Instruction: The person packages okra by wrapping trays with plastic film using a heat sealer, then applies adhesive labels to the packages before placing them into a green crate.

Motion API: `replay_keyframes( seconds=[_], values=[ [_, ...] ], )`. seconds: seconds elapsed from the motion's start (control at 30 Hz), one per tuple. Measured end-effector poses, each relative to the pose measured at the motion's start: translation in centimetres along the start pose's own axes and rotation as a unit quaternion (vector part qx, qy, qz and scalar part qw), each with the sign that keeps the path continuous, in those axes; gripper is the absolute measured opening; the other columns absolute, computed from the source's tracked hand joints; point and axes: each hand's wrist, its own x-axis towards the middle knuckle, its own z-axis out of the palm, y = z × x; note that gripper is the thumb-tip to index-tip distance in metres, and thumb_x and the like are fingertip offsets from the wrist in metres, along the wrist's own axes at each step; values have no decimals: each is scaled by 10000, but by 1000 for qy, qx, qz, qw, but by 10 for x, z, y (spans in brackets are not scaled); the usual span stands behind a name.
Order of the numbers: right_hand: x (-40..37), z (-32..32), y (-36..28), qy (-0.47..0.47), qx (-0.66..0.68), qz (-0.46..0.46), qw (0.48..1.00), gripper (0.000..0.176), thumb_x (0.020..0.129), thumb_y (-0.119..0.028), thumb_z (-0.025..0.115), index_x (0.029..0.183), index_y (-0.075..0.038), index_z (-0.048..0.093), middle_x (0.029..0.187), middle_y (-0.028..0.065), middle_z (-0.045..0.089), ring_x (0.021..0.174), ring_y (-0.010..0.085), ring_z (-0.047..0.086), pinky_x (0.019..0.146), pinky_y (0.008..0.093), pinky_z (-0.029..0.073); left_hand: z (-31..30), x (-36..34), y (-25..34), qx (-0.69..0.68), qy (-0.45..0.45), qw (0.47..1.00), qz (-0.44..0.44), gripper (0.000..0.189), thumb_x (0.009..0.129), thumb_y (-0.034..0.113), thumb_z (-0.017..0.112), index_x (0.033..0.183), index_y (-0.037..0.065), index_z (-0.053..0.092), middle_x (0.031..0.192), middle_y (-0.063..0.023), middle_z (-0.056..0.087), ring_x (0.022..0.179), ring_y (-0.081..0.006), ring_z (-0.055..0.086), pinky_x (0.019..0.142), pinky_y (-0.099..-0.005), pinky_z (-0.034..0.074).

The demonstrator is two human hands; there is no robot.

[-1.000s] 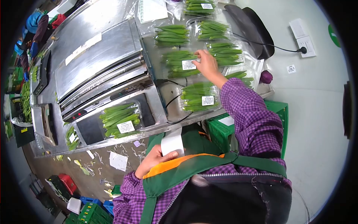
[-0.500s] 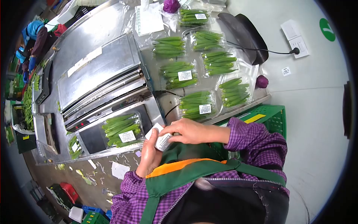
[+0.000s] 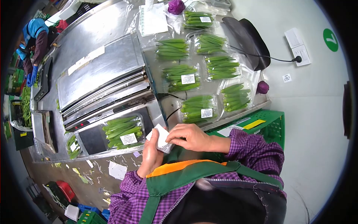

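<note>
My left hand (image 3: 150, 155) grips a small wad of white printed labels (image 3: 162, 137), thumb laid over the near side. At the wad's right edge, my right hand (image 3: 192, 137) has thumb and fingertips pinched together; whether a single label is between them is hidden. Left of my hands, a clear pack of okra (image 3: 121, 131) with a white label lies on the dark plate of the wrapping machine (image 3: 104, 74). Beyond my right hand are several more okra packs, among them a labelled okra pack (image 3: 198, 108) closest to it and an okra pack (image 3: 235, 98) showing no label.
A green crate (image 3: 274, 125) stands below the counter edge at right. Two purple cabbages, one a red cabbage (image 3: 263, 87) by the wall, sit on the counter. A black cord (image 3: 276, 58) runs to the wall socket. A co-worker in blue gloves (image 3: 33, 75) is at far left.
My right hand has shifted slightly right and down along the labels, uncovering more of their blank white face. The view has moved a little. The co-worker's arms have come further into sight.
</note>
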Motion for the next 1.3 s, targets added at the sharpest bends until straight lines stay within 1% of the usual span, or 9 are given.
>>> replay_keyframes(
  seconds=[0.13, 0.33, 0.5, 0.7, 0.77, 0.87, 1.07, 1.13, 1.3],
  values=[
    [24, -34, 16, 73, 257, 174, 948, 106, 838, -90, 616, 932, -48, 639, 917, 6, 635, 833, 89, 574, 756, 246, 467, -5, 4, 12, -41, 88, 995, 37, 438, 932, 407, 460, 1157, 34, 509, 978, -62, 590, 907, -200, 577, 786, -370, 474],
    [122, -135, 113, 322, 136, 187, 918, 140, 829, -83, 629, 947, -9, 620, 743, -3, 601, 572, 47, 464, 500, 193, 371, 4, -15, 24, 35, 47, 995, -82, 459, 920, 440, 464, 1049, 12, 569, 959, -95, 610, 863, -207, 612, 788, -347, 503],
    [185, -162, 204, 381, 5, 149, 912, 186, 773, -99, 679, 922, -1, 627, 779, 67, 657, 612, 103, 584, 547, 242, 442, 21, -32, 34, 67, 12, 982, -175, 535, 907, 494, 448, 1104, 9, 563, 1025, -99, 603, 937, -211, 597, 835, -343, 482],
    [192, -160, 209, 308, -271, 233, 882, 247, 747, -152, 690, 945, -17, 632, 919, 87, 661, 837, 218, 622, 719, 352, 481, -9, -38, 23, 118, -140, 977, -105, 441, 908, 352, 531, 1167, -5, 547, 1066, -73, 612, 961, -152, 589, 829, -292, 470],
    [181, -157, 199, 287, -467, 48, 835, 270, 768, -184, 663, 985, -28, 624, 1072, 92, 606, 1023, 248, 544, 835, 371, 449, -14, -38, 19, 205, -118, 962, -140, 330, 899, 218, 583, 1151, 5, 571, 994, -18, 635, 899, -82, 576, 783, -251, 466],
    [166, -146, 195, 164, -531, 81, 828, 277, 790, -196, 634, 1018, -41, 613, 1150, 110, 545, 1095, 275, 480, 880, 367, 426, -12, -32, 11, 193, -80, 972, -107, 295, 904, 221, 575, 1124, 24, 591, 971, -6, 635, 858, -67, 570, 746, -244, 470],
    [98, -72, 47, -26, 84, 6, 996, 255, 784, -161, 639, 1004, -32, 628, 813, 84, 661, 730, 145, 615, 694, 288, 485, -5, -13, 8, -11, 83, 996, -16, 353, 942, 304, 476, 1069, -11, 573, 934, -111, 631, 811, -217, 632, 741, -357, 525],
    [62, -53, -4, -202, 109, 73, 971, 350, 793, -148, 649, 1120, -39, 587, 895, 86, 669, 803, 149, 627, 756, 293, 486, 2, -13, 10, -29, 68, 997, 13, 370, 949, 324, 457, 1090, -4, 554, 939, -113, 623, 820, -215, 622, 738, -345, 519],
    [21, -19, -10, -150, -23, -5, 988, 277, 789, -143, 631, 1051, -55, 616, 839, 109, 644, 748, 311, 596, 695, 395, 464, -6, -4, 1, 18, -36, 999, 14, 397, 948, 368, 435, 1119, 19, 517, 1006, -108, 593, 907, -218, 599, 805, -366, 491]
  ],
)
